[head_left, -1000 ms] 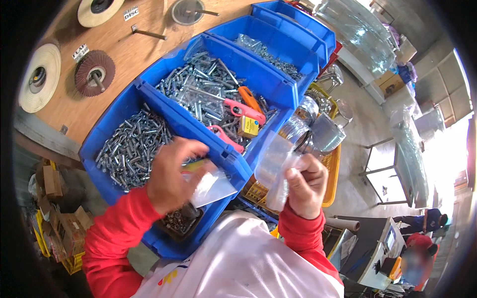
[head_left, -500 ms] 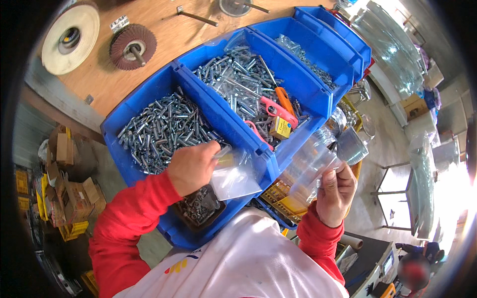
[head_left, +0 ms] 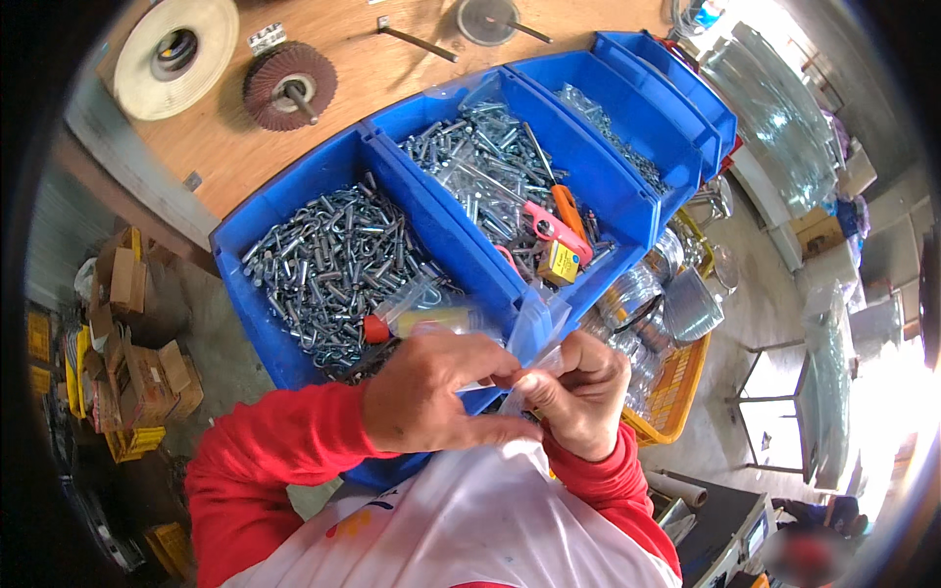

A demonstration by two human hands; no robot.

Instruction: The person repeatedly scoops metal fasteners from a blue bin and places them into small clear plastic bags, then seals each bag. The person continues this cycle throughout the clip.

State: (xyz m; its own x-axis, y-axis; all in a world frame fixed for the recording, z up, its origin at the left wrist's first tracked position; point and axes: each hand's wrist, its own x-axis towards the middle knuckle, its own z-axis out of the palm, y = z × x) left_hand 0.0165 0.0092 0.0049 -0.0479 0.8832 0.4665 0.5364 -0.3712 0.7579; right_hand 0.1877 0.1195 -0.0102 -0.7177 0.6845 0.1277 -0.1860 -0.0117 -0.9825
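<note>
In front of my chest, my left hand [head_left: 441, 389] and my right hand [head_left: 580, 394] meet with thumbs and fingers pinched on a clear plastic bag [head_left: 535, 325]. The bag stands up crumpled between them, its lower part hidden by my fingers. Just beyond my left hand lies a yellowish tube with a red cap [head_left: 375, 329], partly blurred. Behind it, a blue bin [head_left: 238, 257] holds a heap of curved metal hooks [head_left: 333, 257]. My wrists hide the bin's near end.
Another blue bin [head_left: 470, 240] to the right holds metal pieces, an orange-handled screwdriver [head_left: 569, 212], a pink tool [head_left: 556, 233] and a small yellow box [head_left: 559, 263]. A yellow crate [head_left: 678, 394] stands right. Abrasive wheels [head_left: 289, 85] sit on the wooden board.
My hands have come together; the right moved left, the left moved right and nearer. The plastic is now gathered between both. The red cap has come into sight.
</note>
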